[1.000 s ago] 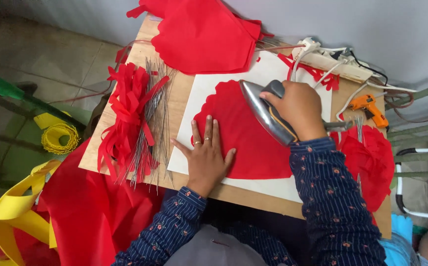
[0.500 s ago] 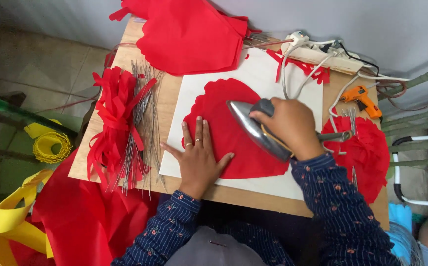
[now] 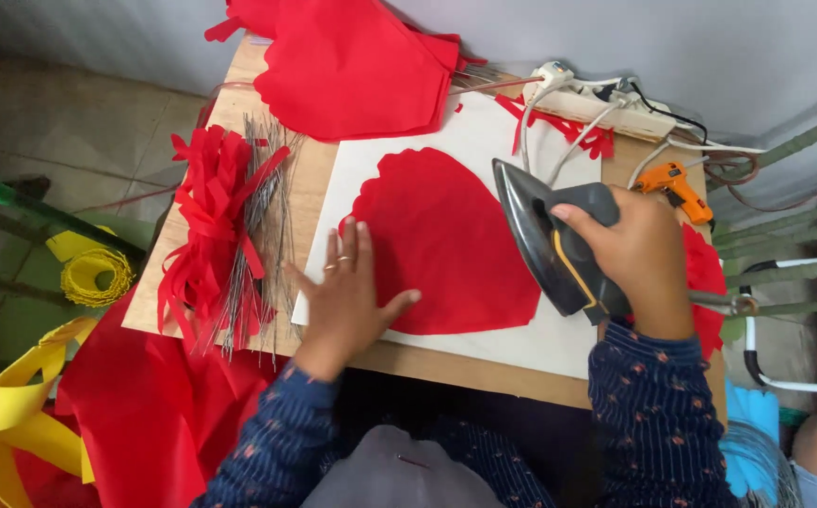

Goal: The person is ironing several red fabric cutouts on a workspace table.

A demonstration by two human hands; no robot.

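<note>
Red petal (image 3: 446,240) uncovered; right hand (image 3: 639,249) gripping iron (image 3: 554,235), now lifted aside; left hand (image 3: 347,292) flat, holding nothing.

Your wooden table (image 3: 484,369) carries a white board (image 3: 559,343) at centre, red strips (image 3: 206,235) and wires (image 3: 263,216) along its left edge, red fabric (image 3: 352,66) at the far edge.

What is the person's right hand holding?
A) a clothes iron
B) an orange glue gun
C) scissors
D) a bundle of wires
A: the right hand is wrapped round the handle of the iron, tilted up beside the red petal; the glue gun lies untouched behind it.
</note>
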